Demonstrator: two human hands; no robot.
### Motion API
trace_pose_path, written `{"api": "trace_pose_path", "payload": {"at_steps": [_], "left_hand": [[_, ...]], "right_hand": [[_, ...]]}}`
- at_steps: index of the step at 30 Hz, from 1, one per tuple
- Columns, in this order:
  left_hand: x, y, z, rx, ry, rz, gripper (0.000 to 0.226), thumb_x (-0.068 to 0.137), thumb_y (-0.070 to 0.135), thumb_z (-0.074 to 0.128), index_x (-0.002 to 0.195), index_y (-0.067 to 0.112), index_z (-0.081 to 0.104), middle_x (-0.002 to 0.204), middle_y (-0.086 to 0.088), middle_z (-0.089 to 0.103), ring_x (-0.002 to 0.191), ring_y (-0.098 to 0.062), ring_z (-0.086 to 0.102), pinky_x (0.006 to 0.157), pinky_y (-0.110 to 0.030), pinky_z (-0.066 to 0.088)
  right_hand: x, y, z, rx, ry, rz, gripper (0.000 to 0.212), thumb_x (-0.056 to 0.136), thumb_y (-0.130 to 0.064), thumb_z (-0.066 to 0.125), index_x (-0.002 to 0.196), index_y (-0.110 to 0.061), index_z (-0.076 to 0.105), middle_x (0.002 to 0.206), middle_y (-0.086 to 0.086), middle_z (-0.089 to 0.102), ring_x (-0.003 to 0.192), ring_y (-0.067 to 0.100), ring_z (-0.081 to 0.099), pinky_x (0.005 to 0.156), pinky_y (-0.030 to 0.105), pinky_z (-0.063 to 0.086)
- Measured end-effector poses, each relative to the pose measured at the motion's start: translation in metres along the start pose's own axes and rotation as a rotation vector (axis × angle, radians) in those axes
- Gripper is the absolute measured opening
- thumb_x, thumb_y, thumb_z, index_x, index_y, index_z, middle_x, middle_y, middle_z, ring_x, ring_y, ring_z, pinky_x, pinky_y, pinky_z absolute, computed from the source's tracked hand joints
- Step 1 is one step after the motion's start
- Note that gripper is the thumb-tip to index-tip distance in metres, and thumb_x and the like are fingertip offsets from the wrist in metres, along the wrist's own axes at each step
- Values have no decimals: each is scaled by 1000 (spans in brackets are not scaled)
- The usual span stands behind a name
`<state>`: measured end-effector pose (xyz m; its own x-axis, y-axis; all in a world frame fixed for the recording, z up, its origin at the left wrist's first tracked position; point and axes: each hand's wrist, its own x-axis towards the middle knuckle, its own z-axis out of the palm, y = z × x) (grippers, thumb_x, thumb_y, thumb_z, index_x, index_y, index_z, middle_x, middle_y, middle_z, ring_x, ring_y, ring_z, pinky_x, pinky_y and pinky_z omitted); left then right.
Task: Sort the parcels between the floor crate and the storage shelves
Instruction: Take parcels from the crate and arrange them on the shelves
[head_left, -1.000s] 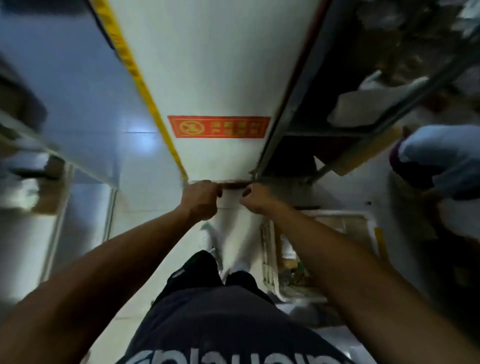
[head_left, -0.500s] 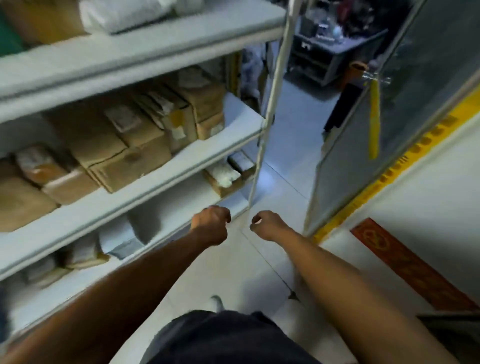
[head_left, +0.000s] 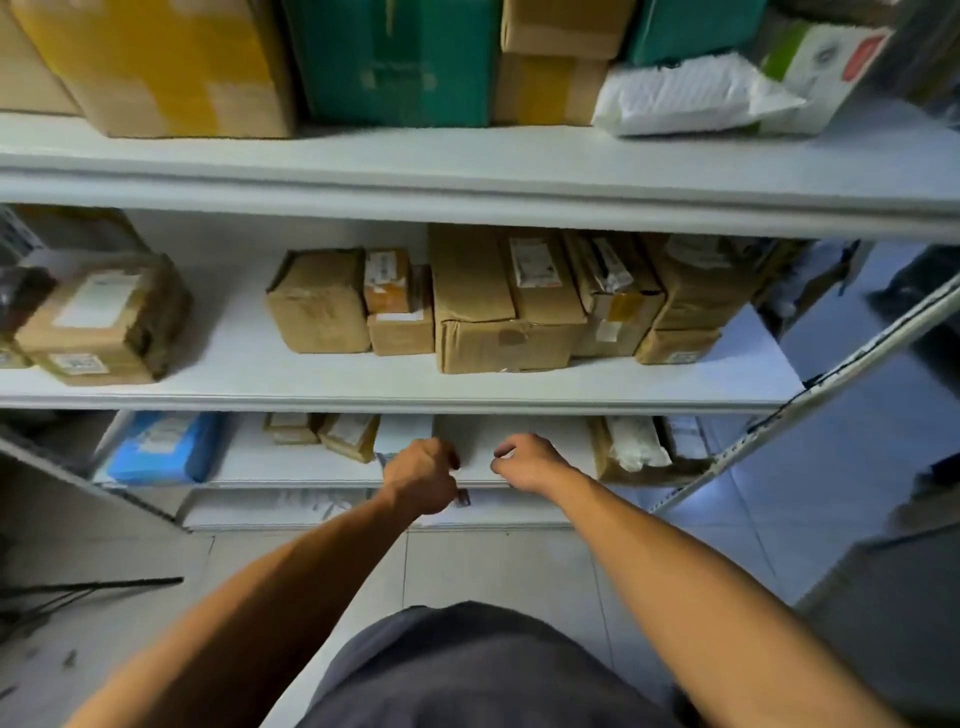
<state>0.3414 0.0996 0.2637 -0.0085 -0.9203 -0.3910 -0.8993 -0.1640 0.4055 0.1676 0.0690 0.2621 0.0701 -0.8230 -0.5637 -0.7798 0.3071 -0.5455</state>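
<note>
Both the left hand (head_left: 422, 477) and right hand (head_left: 524, 462) are clenched before the white metal storage shelves (head_left: 467, 397); the left perhaps pinches something small. Brown cardboard parcels (head_left: 498, 306) crowd the middle shelf.

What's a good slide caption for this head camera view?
Both hands, left and right, reach with curled fingers toward a white metal storage shelf lined with brown cardboard parcels.

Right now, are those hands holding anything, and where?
Cannot be told: left hand and right hand are curled before the lower shelf; nothing clearly shows in either.
</note>
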Motion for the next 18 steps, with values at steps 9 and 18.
{"api": "trace_pose_path", "payload": {"at_steps": [9, 18], "left_hand": [[32, -96, -41, -286, 199, -198, 30, 86, 24, 66, 115, 22, 68, 108, 0, 70, 106, -23, 67, 86, -30, 54], [126, -197, -153, -746, 665, -199, 71, 95, 54, 60, 145, 5, 46, 143, -22, 50, 128, -36, 53, 108, -42, 42]], "right_hand": [[52, -98, 50, 25, -83, -179, 38, 95, -22, 64, 133, -18, 61, 130, 4, 63, 112, 24, 63, 88, 28, 49], [102, -228, 87, 317, 176, -284, 76, 96, -20, 63, 159, -31, 22, 150, 11, 48, 131, 30, 52, 112, 41, 44]]}}
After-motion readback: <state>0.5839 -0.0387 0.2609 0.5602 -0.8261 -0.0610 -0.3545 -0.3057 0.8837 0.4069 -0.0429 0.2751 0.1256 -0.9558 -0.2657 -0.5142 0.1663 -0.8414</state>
